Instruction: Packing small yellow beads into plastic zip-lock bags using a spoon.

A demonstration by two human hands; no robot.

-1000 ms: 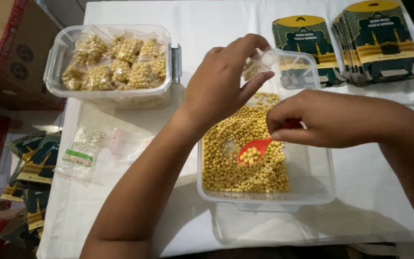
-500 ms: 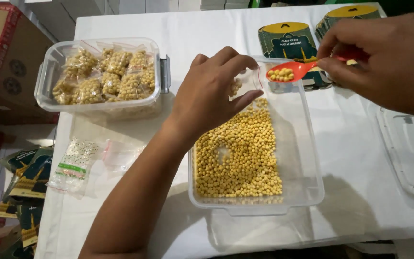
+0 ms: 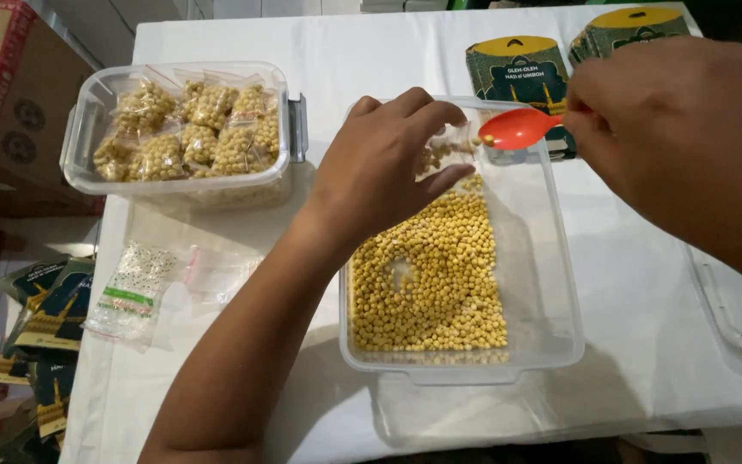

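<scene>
My left hand [image 3: 384, 167] pinches a small clear plastic bag [image 3: 450, 153] above the far end of a clear container [image 3: 543, 283] half filled with yellow round beans [image 3: 427, 279]; some beans lie in the bag. My right hand [image 3: 680, 146] grips an orange-red plastic spoon [image 3: 517, 129], its bowl turned face down right beside the bag's mouth. No beans show on the spoon.
A second clear tub [image 3: 79, 146] at the far left holds several filled small bags of beans. Empty zip bags [image 3: 139, 283] lie on the white tablecloth at left. Dark green printed pouches [image 3: 517, 64] lie at the far side. Cardboard boxes [image 3: 2, 103] stand left of the table.
The right hand lifted a spoonful of beans out of the container up to the bag. The spoon is now turned over and the beans are in the bag.
</scene>
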